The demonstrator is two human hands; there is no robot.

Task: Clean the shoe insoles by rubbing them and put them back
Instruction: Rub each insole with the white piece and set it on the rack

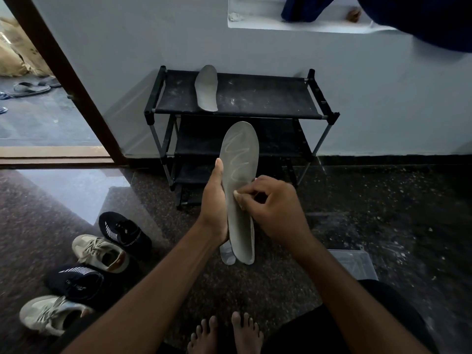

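Observation:
My left hand (pixel 214 200) grips a grey insole (pixel 240 159) by its left edge and holds it upright in front of me, toe end up. A pale wavy streak runs down its face. My right hand (pixel 270 203) is curled with its fingertips pressed on the middle of the insole; whether something small is pinched in them I cannot tell. A second grey insole (pixel 207 88) lies on the top shelf of the black shoe rack (pixel 270 98). A pair of beige sneakers (pixel 102 252) and a pair of black sneakers (pixel 125 232) stand on the floor to my left.
The rack stands against a pale wall. An open doorway (pixel 51 123) at the left shows sandals outside. A clear plastic box (pixel 353 263) sits on the dark speckled floor by my right forearm. My bare feet (pixel 224 333) are at the bottom.

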